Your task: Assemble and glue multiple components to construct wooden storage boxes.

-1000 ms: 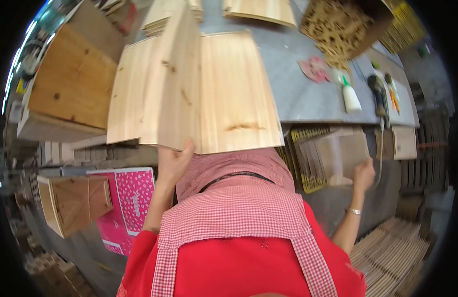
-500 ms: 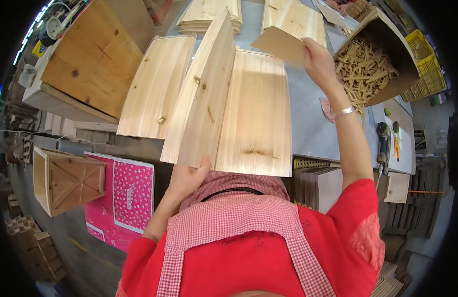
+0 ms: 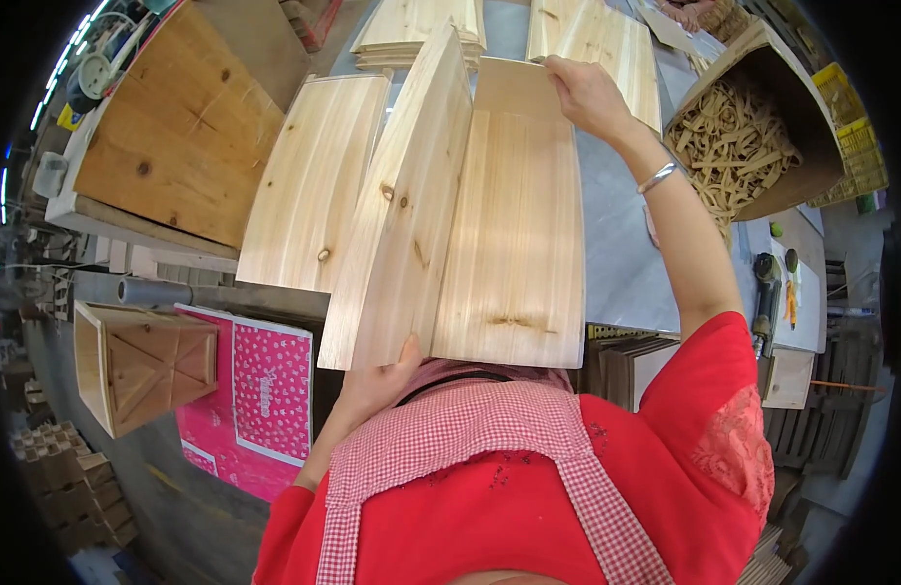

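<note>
Boards of pale pine fill the middle of the view: a flat board (image 3: 514,224) lies on the grey worktable (image 3: 616,263) with its long axis running straight away from the person, near end at the table edge just above the apron, far end up by the stacked planks (image 3: 411,29). An upright board (image 3: 402,214) stands on its long edge against the flat board's left side, touching it along that seam and leaning a little leftward; its long axis runs the same way, pointing away and slightly right. The left hand (image 3: 377,385) is at the near end, fingers pressed up against the upright board's end grain, thumb raised beside it. The right hand (image 3: 587,93) reaches across to the far end, fingers curled closed over the top corner where a third piece (image 3: 514,83) meets the flat board. So each hand takes one end, the boards lying lengthwise between them. Another loose board (image 3: 314,180) lies flat just left, apart from both hands. A cardboard box of wood strips (image 3: 752,136) sits to the right.
</note>
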The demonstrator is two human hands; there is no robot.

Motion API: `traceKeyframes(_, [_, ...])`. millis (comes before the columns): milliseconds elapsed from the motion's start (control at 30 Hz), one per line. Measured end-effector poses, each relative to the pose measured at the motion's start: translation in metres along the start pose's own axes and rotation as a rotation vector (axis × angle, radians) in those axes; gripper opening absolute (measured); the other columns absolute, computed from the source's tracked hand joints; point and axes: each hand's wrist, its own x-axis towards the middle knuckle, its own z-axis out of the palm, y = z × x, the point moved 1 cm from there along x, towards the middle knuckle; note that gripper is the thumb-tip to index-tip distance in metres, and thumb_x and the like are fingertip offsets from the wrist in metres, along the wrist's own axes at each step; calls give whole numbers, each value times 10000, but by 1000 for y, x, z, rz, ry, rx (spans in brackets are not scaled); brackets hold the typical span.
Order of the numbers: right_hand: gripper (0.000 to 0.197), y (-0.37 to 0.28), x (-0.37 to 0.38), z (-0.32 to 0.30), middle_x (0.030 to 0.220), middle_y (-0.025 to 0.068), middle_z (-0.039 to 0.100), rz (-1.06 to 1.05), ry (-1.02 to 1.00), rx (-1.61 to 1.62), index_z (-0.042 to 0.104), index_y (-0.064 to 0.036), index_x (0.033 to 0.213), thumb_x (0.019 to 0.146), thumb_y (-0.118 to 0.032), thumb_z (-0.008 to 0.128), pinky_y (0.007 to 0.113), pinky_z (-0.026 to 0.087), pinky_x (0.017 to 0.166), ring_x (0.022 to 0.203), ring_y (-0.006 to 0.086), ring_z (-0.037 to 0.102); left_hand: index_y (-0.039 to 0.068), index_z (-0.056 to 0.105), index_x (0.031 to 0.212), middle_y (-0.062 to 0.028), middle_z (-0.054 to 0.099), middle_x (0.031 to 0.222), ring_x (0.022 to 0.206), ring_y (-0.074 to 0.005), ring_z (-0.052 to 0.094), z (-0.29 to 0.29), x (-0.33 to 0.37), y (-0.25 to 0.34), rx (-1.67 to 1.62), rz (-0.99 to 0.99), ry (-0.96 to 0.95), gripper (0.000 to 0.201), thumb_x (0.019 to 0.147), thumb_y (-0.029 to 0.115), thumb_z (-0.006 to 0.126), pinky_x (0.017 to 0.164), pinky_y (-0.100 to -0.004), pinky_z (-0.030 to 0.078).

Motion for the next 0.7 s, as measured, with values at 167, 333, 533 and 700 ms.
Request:
traceKeyframes(167, [197,6,17,0,895,230,667,63,-84,-18,614,-27,1073,919,-96,513,474,515,744,841,423,642,-45,638,1042,-162,660,906,823,-275,647,-3,1,-2,42,39,-14,232,878,119,648,731,-376,525])
traceKeyframes(333, [258,30,40,3,927,250,665,52,-135,28,611,-20,1108,895,-128,513,480,510,771,878,433,636,-41,642,1049,-160,665,916,827,-275,652,-2,1,3,24,56,-3,232,872,109,659,724,-372,528])
traceKeyframes(533, [327,22,50,0,1016,142,703,252,-230,-103,659,-99,1075,843,-324,608,464,528,830,982,334,657,-36,648,1054,-152,668,916,823,-265,655,-3,-3,-1,32,59,-6,231,871,105,668,717,-366,531])
traceKeyframes(700, [401,23,55,6,1060,111,703,251,-232,-159,668,-127,1100,823,-416,664,441,528,850,1021,296,657,-32,649,1051,-147,668,918,828,-258,652,-2,-4,0,41,35,-31,229,870,107,672,719,-366,532])
